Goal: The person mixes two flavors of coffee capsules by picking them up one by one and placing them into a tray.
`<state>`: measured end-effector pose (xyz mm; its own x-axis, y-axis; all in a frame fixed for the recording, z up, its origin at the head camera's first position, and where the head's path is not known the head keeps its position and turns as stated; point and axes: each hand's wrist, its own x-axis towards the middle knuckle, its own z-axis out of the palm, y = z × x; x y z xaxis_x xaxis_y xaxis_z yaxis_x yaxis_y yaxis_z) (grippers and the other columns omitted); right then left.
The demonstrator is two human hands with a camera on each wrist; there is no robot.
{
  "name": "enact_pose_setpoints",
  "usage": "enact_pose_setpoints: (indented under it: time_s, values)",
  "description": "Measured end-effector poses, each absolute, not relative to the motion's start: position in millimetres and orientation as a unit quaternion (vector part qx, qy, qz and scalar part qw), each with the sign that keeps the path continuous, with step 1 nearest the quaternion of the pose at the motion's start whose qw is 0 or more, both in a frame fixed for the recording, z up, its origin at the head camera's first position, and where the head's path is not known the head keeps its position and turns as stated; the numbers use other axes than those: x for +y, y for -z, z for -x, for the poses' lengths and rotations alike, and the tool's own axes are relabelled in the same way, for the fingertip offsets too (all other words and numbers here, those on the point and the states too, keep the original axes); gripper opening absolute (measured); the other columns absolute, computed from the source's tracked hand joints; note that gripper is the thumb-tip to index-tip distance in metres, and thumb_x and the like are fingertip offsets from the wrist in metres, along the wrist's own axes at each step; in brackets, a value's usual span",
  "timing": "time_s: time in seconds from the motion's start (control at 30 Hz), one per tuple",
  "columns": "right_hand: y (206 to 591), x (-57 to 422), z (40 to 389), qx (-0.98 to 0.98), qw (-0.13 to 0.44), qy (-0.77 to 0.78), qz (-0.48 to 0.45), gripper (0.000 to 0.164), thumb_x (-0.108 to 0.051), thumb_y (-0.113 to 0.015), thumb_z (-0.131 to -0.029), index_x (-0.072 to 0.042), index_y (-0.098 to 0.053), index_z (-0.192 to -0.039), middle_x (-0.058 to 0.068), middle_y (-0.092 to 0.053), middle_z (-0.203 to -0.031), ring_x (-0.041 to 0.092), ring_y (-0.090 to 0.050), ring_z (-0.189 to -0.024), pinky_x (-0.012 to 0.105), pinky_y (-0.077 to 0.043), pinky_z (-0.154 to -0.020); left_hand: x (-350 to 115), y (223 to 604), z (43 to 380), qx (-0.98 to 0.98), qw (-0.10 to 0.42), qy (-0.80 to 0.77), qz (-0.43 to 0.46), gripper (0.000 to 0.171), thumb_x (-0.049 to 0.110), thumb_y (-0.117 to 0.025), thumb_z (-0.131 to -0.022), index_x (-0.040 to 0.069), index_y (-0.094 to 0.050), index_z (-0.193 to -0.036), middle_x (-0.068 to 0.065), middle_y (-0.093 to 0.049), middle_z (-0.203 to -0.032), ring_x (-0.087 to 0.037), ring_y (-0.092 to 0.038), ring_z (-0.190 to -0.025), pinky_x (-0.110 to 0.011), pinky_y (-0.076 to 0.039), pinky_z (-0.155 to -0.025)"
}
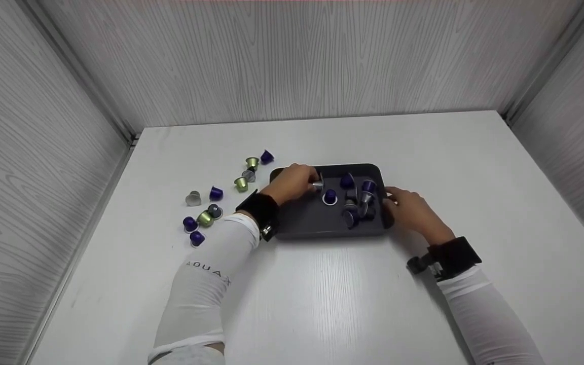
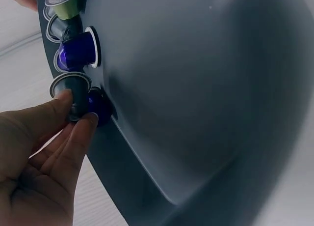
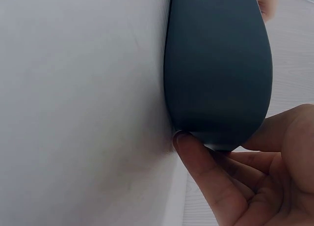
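Observation:
My left hand (image 1: 292,183) reaches over the dark grey tray (image 1: 304,215). Its thumb and fingers pinch a grey coffee capsule (image 2: 73,94), rim upward in the left wrist view. A purple capsule (image 2: 99,108) sits right beside those fingertips. On the tray's right side, my right hand (image 1: 416,212) grips the rim; in the right wrist view its fingers (image 3: 206,172) bend around the tray's corner. Purple, grey and green capsules lie clustered in the right half of the tray, among them a purple one (image 1: 368,186). Another purple capsule (image 1: 330,196) stands alone near the tray's middle.
Left of the tray, loose capsules are scattered over the white table (image 1: 312,299): green ones (image 1: 241,184), purple ones (image 1: 216,193) and silver-grey ones (image 1: 193,198). Pale wood-grain panels (image 1: 292,61) enclose the table at the back and both sides.

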<state>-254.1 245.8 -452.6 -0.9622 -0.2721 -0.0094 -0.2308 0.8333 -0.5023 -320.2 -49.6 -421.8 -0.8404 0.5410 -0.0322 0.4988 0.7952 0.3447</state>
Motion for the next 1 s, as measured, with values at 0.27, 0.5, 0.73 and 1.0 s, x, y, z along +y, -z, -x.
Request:
enact_pose_setpoints:
  time_s: [0.27, 0.5, 0.73, 1.0]
  values:
    - [450.6, 245.3, 251.9, 0.957, 0.049, 0.254, 0.131, 0.044, -0.015, -0.046, -0.103, 0.006, -0.044, -0.142, 0.030, -0.060, -0.122, 0.043, -0.059, -0.108, 0.056, -0.045, -0.092, -50.1, 421.4, 318.9, 0.947, 0.077, -0.145, -0.274, 0.020, 0.014, -0.070, -0.091, 0.001, -0.070, -0.105, -0.010, -0.070, -0.100, -0.023, -0.060, -0.089, -0.037, -0.049, -0.084]
    - [451.0, 244.5, 252.2, 0.959, 0.044, 0.250, 0.127, 0.043, -0.015, -0.046, -0.102, 0.005, -0.046, -0.141, 0.030, -0.060, -0.122, 0.043, -0.059, -0.108, 0.056, -0.045, -0.092, -52.1, 422.5, 317.5, 0.949, 0.081, -0.133, -0.275, 0.016, 0.014, -0.069, -0.090, 0.001, -0.070, -0.100, -0.010, -0.069, -0.095, -0.022, -0.057, -0.083, -0.037, -0.049, -0.082]
    - [451.8, 243.2, 253.3, 0.957, 0.039, 0.254, 0.132, 0.043, -0.014, -0.046, -0.102, 0.005, -0.046, -0.140, 0.030, -0.060, -0.122, 0.043, -0.059, -0.109, 0.056, -0.045, -0.092, -54.3, 421.6, 317.8, 0.952, 0.078, -0.111, -0.275, 0.018, 0.016, -0.071, -0.089, 0.001, -0.069, -0.099, -0.010, -0.069, -0.095, -0.026, -0.059, -0.088, -0.039, -0.047, -0.086]
    - [452.3, 243.6, 253.2, 0.956, 0.038, 0.258, 0.132, 0.043, -0.015, -0.046, -0.102, 0.004, -0.047, -0.140, 0.030, -0.061, -0.121, 0.043, -0.059, -0.108, 0.056, -0.045, -0.092, -58.6, 420.0, 315.4, 0.952, 0.072, -0.114, -0.275, 0.020, 0.016, -0.070, -0.090, 0.000, -0.068, -0.102, -0.011, -0.069, -0.097, -0.027, -0.060, -0.091, -0.039, -0.048, -0.083]
